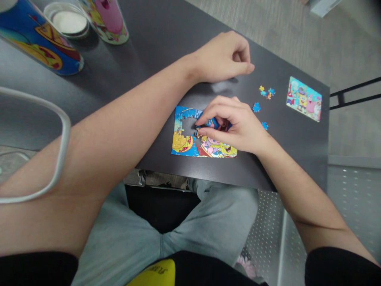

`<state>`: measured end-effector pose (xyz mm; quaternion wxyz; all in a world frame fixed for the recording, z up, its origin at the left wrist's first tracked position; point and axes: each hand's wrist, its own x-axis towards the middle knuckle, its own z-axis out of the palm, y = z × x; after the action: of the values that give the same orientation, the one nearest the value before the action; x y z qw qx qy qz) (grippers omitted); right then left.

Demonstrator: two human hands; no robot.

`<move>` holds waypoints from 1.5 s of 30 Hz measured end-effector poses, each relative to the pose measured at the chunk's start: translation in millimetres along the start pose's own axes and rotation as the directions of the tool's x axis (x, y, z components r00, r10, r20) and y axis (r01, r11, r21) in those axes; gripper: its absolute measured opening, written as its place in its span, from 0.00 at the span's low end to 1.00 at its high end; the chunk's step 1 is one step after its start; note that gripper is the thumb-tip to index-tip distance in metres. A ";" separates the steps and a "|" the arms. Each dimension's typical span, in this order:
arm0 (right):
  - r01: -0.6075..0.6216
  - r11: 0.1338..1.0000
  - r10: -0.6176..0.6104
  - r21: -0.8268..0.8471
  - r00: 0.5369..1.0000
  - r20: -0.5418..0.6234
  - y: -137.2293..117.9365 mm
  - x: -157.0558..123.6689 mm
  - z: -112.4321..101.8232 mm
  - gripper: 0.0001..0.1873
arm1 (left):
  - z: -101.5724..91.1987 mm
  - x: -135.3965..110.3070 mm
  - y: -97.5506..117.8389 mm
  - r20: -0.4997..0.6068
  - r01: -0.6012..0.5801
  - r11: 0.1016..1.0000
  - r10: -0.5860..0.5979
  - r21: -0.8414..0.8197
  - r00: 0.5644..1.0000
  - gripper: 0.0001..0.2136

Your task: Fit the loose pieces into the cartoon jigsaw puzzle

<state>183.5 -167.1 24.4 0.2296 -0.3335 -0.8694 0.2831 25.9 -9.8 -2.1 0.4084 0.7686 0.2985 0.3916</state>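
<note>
Directly below the right hand's grip (239, 124) lies the jigsaw (212, 150), a flat, glossy rectangle of printed pieces resting on the smooth, dark grey surface (297, 151). Thumb and forefinger are drawn to a narrow pinch around a small piece (196, 132), held at the edge of an irregular gap in the picture; the fingertips cover much of it, so its outline is hard to make out, and it may be touching the pieces underneath. Palm and knuckles hide the jigsaw's upper right part, while a rounded yellow bun shows left of the grip. Farther from the body, the left hand's grip (224, 55) is loosely curled; whether anything sits inside cannot be told. Just right of the pinching hand are loose pieces (256, 107) with knobbed edges, some bunched together, and farther right lies a rectangular printed card (304, 99). Well to the left stand two shiny printed cylinders (44, 43), cut off by the view's edge, with a round, pale lid (70, 22) between them.
</note>
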 end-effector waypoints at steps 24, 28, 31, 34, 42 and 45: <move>-0.016 0.996 0.021 -0.085 0.998 0.061 -1.9 -6.1 -4.8 0.13 | 3.4 1.0 2.2 -0.021 0.018 1.000 -0.018 0.000 1.000 0.08; -0.005 1.000 0.003 -0.023 0.999 -0.048 -0.6 -3.5 -5.1 0.15 | -0.3 -1.8 10.0 -0.001 0.036 0.999 -0.036 -0.008 0.999 0.07; -0.014 0.999 0.023 0.033 0.954 -0.298 22.1 -2.1 -11.5 0.27 | -5.7 -3.7 18.8 0.047 0.056 0.998 -0.055 -0.019 0.997 0.09; -0.135 0.991 0.110 -0.008 0.838 -0.535 63.7 -6.4 -32.8 0.37 | -12.9 -5.2 21.6 0.075 0.100 0.995 -0.101 0.024 0.992 0.08; -0.275 0.950 0.116 -0.144 0.744 -0.658 132.5 -43.9 -119.4 0.40 | -22.4 -0.9 -7.3 0.092 0.095 0.995 -0.096 0.017 0.991 0.16; -0.350 0.920 0.208 -0.178 0.819 -0.535 134.1 -54.6 -127.2 0.34 | -23.8 -1.6 -6.9 0.097 0.119 0.993 -0.120 0.017 0.988 0.16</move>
<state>355.3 -79.9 19.8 0.3576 -0.5487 -0.7496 0.0959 4.1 1.7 -0.1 0.4409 0.7699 0.3258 0.3267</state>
